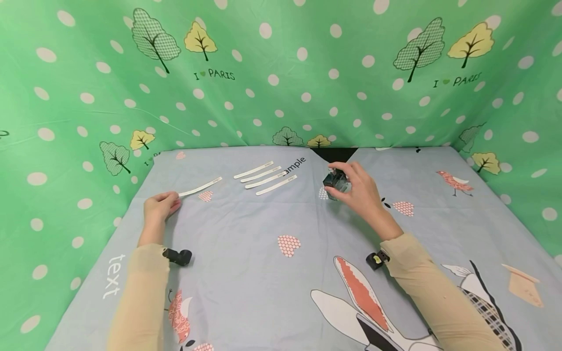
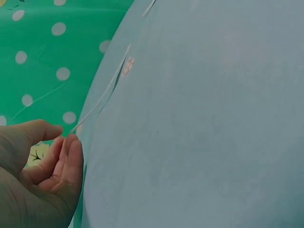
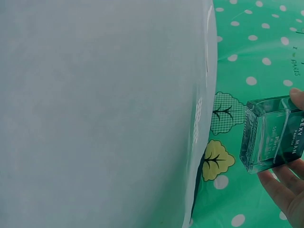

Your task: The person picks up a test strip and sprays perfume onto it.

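My left hand point(image 1: 161, 207) pinches one end of a thin white paper strip point(image 1: 199, 187) between thumb and fingertips. In the left wrist view the strip point(image 2: 107, 90) bows slightly, its far end pointing away from the hand. At the right, my right hand point(image 1: 361, 191) grips a dark teal glass perfume bottle point(image 1: 335, 184) by its sides, the index finger up at its top. Lettering shows on the clear glass of the bottle point(image 3: 273, 135) in the right wrist view. Between the hands, several similar white strips point(image 1: 265, 178) lie side by side on the cloth.
A grey-blue printed cloth point(image 1: 246, 273) covers the table. Green polka-dot curtain point(image 1: 263, 97) hangs behind it and along both sides. Each wrist wears a small black camera, the left camera point(image 1: 179, 256) and the right camera point(image 1: 376, 260).
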Motion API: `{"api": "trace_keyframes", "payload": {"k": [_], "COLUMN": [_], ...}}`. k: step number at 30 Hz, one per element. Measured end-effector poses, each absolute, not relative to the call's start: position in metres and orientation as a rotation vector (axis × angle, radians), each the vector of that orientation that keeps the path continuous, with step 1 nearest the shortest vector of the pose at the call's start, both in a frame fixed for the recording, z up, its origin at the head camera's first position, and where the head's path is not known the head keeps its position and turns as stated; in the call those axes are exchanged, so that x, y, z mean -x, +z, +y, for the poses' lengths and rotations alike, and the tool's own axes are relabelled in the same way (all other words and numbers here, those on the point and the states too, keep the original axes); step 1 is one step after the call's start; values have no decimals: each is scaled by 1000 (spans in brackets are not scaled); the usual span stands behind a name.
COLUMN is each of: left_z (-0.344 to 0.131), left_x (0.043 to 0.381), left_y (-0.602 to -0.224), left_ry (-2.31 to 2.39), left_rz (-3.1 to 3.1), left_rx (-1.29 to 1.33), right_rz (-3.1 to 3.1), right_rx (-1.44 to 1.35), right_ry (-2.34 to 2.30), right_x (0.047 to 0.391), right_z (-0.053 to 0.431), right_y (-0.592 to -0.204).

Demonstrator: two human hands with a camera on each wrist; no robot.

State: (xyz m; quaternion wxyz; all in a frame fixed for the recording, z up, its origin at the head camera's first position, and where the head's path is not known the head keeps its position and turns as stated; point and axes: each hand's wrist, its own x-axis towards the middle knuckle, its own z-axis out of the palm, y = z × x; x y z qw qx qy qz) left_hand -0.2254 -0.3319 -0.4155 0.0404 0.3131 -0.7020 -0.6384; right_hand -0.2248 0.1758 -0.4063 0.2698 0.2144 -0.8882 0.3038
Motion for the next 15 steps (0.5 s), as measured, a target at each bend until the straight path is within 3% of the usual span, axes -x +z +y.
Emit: {"api": "trace_keyframes", "payload": {"k": [15], "left_z": [-333], "left_x": [228], "left_y": [-413], "left_ry": [-1886], "left_rz": [-2184], "left_rx": [-977], "right_rz": [-2381], "right_rx": [-583], "right_ry": [820], "right_x": [225], "right_z": [175], "right_y": [-407]}}
